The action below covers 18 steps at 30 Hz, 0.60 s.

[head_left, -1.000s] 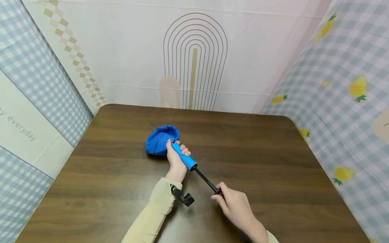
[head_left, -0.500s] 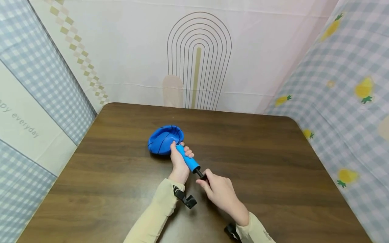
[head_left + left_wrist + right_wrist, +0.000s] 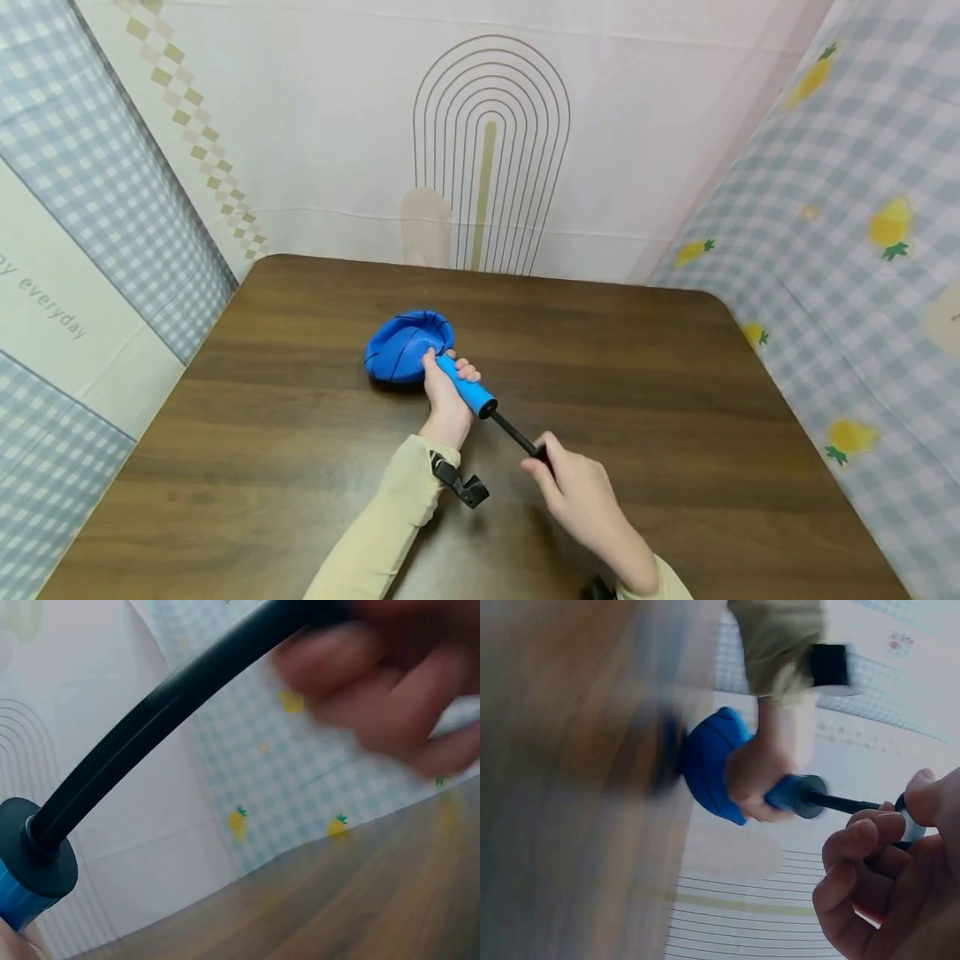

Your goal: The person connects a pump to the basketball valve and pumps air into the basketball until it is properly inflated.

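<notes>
A blue hand pump (image 3: 467,388) slants across the middle of the head view, its black rod (image 3: 513,431) drawn far out of the barrel. My left hand (image 3: 446,396) grips the barrel, thumb along its side near the ball. At the rod's outer end my right hand (image 3: 581,492) holds the black handle, fingers curled round it. Just beyond the left hand lies a half-collapsed blue ball (image 3: 405,348) with dark seam lines, dented on top; the pump's far tip meets it, hidden by the hand. In the left wrist view the right hand's fingers (image 3: 375,697) are blurred.
Everything is over a brown wooden table (image 3: 300,467) with rounded far corners. A white printed cloth (image 3: 315,125) hangs behind it, and checked cloths (image 3: 840,275) stand at both sides. Black straps with camera mounts (image 3: 459,481) sit on the wrists.
My right hand first pushed the handle in close to the barrel, then pulled it back out toward the lower right. The left hand keeps its grip at the ball, which stays dented.
</notes>
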{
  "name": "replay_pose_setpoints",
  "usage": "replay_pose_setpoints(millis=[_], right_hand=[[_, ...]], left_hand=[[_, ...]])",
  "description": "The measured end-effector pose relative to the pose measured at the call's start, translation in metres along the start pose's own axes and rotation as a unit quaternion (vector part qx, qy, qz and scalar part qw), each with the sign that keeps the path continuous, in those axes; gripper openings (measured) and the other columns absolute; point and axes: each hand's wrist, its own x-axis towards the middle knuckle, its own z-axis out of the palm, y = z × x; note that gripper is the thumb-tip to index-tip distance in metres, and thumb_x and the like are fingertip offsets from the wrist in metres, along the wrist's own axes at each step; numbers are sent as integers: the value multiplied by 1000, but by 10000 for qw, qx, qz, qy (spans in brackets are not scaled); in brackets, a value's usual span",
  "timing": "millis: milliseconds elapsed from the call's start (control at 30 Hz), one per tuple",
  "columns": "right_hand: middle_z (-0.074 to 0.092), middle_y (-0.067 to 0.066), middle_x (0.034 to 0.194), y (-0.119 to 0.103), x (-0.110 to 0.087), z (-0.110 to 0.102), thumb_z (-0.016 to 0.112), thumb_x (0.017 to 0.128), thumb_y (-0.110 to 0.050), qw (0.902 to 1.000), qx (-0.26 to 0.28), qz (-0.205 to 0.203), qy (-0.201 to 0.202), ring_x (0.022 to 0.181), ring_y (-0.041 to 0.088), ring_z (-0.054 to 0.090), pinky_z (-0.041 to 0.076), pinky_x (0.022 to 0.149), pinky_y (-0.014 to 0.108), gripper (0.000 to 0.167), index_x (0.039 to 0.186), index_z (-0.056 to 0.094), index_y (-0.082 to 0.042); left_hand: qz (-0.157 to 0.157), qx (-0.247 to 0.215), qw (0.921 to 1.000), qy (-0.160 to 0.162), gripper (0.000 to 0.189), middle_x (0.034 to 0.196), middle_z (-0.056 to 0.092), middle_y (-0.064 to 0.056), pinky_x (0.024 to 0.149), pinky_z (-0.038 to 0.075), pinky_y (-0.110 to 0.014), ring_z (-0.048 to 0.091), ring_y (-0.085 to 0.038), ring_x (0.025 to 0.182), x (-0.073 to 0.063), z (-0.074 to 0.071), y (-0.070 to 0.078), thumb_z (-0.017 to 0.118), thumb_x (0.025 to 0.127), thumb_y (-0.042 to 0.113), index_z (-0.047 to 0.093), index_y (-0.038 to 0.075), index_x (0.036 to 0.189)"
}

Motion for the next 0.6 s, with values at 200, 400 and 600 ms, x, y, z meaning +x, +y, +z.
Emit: replay_pose_setpoints(millis=[200,400,600], right_hand=[[35,-9,54,1,36,27,57,94,-36,9968,-155,346,-697,45,4,33,27,43,21,25,89,51,-12],[36,-10,54,-1,38,35,59,93,-38,9974,-123,146,-688,44,1,31,26,43,19,26,89,54,-13],[37,-18,55,-4,17,16,67,89,-36,9995,202,-59,-251,47,-8,30,28,46,14,18,86,58,-21]], left_hand=[[33,171,9998,22,34,61,37,4,46,34,-17,35,-6,45,0,-3,-8,37,102,45,40,14,89],[314,674,9972,-38,36,61,39,5,47,35,-18,35,-6,46,2,-6,2,39,101,47,43,15,86],[245,592,9979,-94,36,61,41,5,47,35,-18,36,-7,46,3,-1,16,39,101,47,44,15,84]])
